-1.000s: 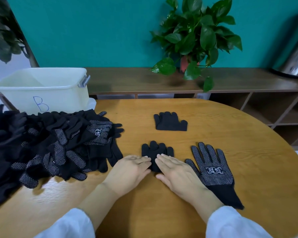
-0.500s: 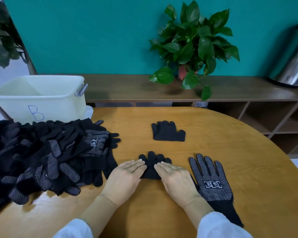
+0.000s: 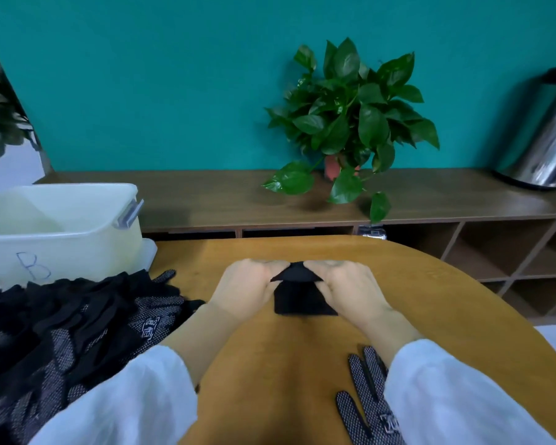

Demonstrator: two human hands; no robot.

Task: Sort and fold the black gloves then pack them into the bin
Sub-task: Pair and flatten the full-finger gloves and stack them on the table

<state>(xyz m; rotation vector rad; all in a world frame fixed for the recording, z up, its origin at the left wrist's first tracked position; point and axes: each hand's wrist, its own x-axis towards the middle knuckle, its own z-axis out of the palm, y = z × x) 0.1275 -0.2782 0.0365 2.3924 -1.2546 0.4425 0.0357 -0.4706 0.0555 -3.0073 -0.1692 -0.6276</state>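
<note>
**Figure: Setting a folded glove onto the finished stack**

At centre frame we pinch a folded black glove [image 3: 297, 273] between both hands, the left hand [image 3: 243, 289] and right hand [image 3: 353, 289] each clamped on one end, fingers curled round the fabric. Just beneath lies a second folded glove [image 3: 304, 301] on the wooden table [image 3: 446, 316]. To do this step well, we judge that the edges should be squared over the lower piece before release, keeping the fold from springing open. The unsorted glove pile [image 3: 65, 329] fills the lower left; a dotted glove [image 3: 371, 399] lies flat at the lower right. The bin [image 3: 61, 239], marked "B", stands at the left, well apart from both hands.
</note>
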